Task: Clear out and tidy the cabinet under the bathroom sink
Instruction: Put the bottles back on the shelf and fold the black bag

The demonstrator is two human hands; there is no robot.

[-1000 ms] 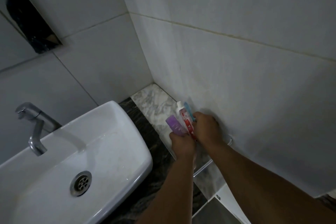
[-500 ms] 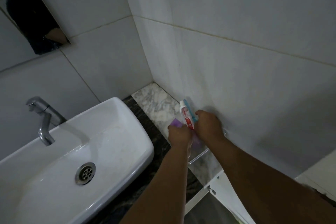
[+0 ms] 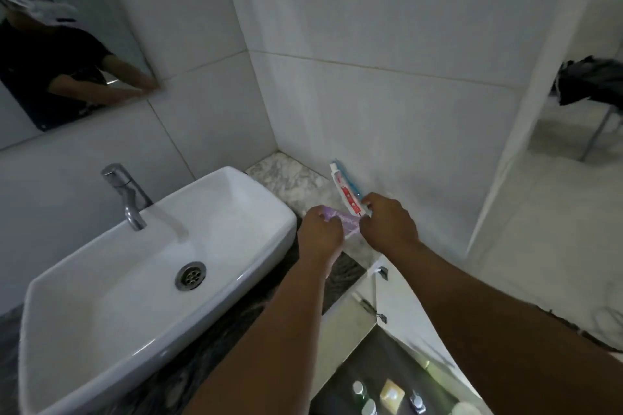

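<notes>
On the marble counter right of the sink, my left hand grips a purple item that lies low over the counter. My right hand pinches the lower end of a white and red toothpaste tube, which stands tilted against the wall with a blue toothbrush behind it. Below, the open cabinet shows small bottles and a yellowish packet on its dark floor.
A white basin with a chrome tap fills the left. The white cabinet door stands open beside my right forearm. A mirror hangs at upper left. A doorway at right shows a chair with dark clothes.
My view has pulled back and tilted, bringing the open cabinet into sight. The purple item has dropped lower toward the counter. Both hands keep their holds.
</notes>
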